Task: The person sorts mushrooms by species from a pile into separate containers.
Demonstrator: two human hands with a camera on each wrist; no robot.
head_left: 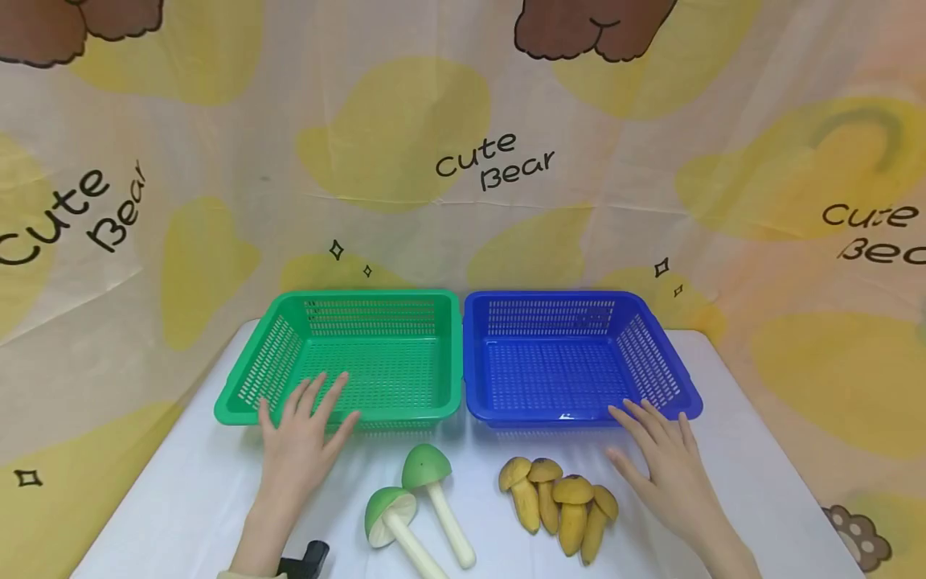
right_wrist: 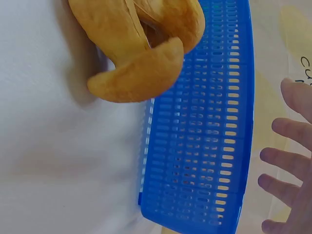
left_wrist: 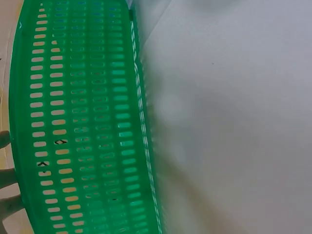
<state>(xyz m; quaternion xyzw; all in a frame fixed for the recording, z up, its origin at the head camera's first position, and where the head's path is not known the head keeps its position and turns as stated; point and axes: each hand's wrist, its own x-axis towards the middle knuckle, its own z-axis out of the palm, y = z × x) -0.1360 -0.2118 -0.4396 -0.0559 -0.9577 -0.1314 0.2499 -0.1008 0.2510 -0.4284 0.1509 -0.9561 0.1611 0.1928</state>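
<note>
My left hand [head_left: 298, 434] is spread over the near rim of a green plastic basket [head_left: 452, 362], its fingers straight and holding nothing. Two toy mushrooms with green caps and pale stems, one farther back [head_left: 427, 466] and one nearer [head_left: 382, 519], lie on the table to its right. My right hand [head_left: 665, 466] hovers by the near right corner of a blue basket [head_left: 473, 362], fingers apart and grasping nothing. Beside it on the left lies a row of several yellow-brown toy mushrooms [head_left: 573, 515], also seen close up as a mushroom [right_wrist: 136, 73] in the right wrist view.
Both baskets stand side by side on a white-covered table [head_left: 723, 402]. Behind them hangs a patterned cloth [head_left: 405, 225] with "Cute Bear" lettering. A black object [head_left: 313, 559] shows near my left wrist at the front edge of view.
</note>
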